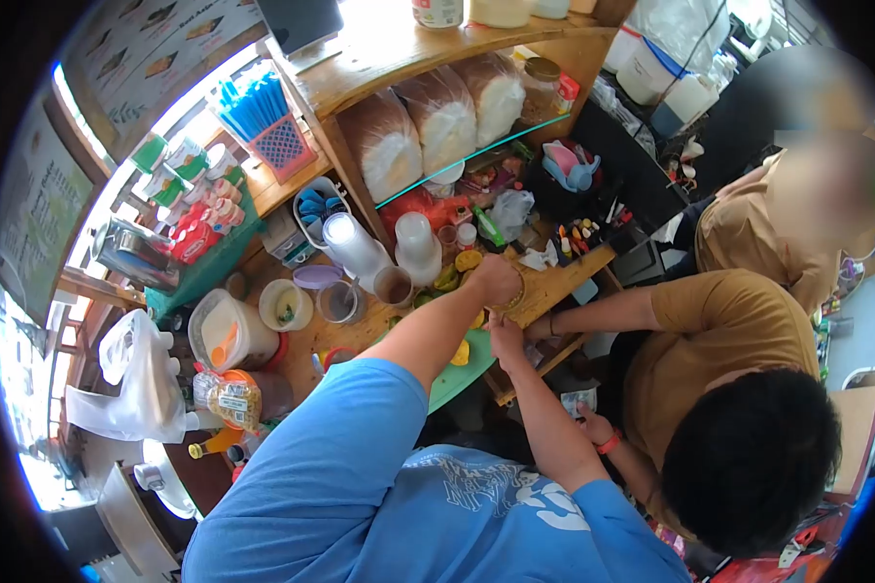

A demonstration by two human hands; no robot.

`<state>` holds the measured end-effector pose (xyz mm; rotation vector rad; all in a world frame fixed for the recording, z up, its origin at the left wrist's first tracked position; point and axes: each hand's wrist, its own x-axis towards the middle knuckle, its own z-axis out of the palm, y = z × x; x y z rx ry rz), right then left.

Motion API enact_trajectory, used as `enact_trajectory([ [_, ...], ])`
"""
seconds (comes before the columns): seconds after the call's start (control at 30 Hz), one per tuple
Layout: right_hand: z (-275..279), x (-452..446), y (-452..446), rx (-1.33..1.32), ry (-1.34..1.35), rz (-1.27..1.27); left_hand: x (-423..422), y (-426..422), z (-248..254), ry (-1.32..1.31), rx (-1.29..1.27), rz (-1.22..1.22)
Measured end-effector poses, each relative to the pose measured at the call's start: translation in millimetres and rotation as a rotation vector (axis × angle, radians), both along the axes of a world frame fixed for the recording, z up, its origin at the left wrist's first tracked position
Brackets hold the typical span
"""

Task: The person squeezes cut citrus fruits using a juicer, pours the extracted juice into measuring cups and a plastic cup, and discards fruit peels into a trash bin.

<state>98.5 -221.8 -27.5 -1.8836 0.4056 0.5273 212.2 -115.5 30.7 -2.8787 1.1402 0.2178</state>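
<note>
My left hand (499, 281) presses down, fingers curled, over a small yellowish round thing (517, 294) on the wooden counter (549, 287); most of that thing is hidden. Just below it, my right hand (504, 338) is closed at the counter's edge, and what it grips is hidden. Beside my left hand lie a cut yellow citrus half (468, 260) and some green citrus fruit (447, 279). A yellow piece of citrus (461, 353) rests on a green board (467, 374) under my forearms.
Stacked clear plastic cups (350, 248), a brown-tinted cup (393, 285) and a white tub (224, 325) stand left. Bagged bread (384, 146) fills the shelf. On the right, a co-worker in a brown shirt (739, 321) reaches toward the counter, holding paper (579, 401) in the other hand.
</note>
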Motion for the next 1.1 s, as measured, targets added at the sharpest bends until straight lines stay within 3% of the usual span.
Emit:
enact_trajectory([
  [0.13, -12, -4, 1, -0.032, -0.033, 0.015, -10, -19, -8, 0.0, -0.111, 0.284],
  [0.2, -11, -1, -2, -0.011, 0.018, -0.004, -8, -34, 2, 0.135, -0.091, 0.669],
  [0.4, 2, 0, 1, 0.023, 0.061, -0.047, 2, -32, -2, 0.25, -0.129, 0.853],
  [0.53, -4, 5, -2, -0.029, 0.055, -0.006, -3, -21, 31, 0.294, -0.083, 0.746],
  [0.6, 2, 3, -3, 0.039, 0.091, -0.007, -6, -11, 30, 0.102, 0.026, 0.369],
  [0.63, 8, 2, -3, 0.033, 0.089, -0.01, -4, -4, 25, 0.102, 0.02, 0.366],
  [0.7, 16, 1, 0, 0.037, 0.104, -0.017, 0, 10, 9, -0.031, -0.07, 0.005],
  [0.77, -13, -1, 1, 0.132, 0.02, -0.029, 7, 16, -27, -0.153, -0.236, -0.088],
  [0.8, -34, -1, -4, 0.226, -0.068, -0.042, 8, 15, -21, -0.101, -0.137, -0.094],
  [0.87, -73, 6, -14, 0.022, -0.297, 0.193, 4, 8, 3, -0.053, 0.019, -0.13],
  [0.93, -85, 9, -12, -0.425, -0.5, 0.379, 6, 1, 1, -0.027, 0.081, -0.12],
  [1.0, -58, 10, -5, -0.228, -0.198, 0.193, 2, -5, -10, 0.013, 0.034, 0.038],
  [1.1, -33, 6, -1, -0.114, -0.065, 0.047, -8, -15, -6, 0.018, -0.036, 0.295],
])
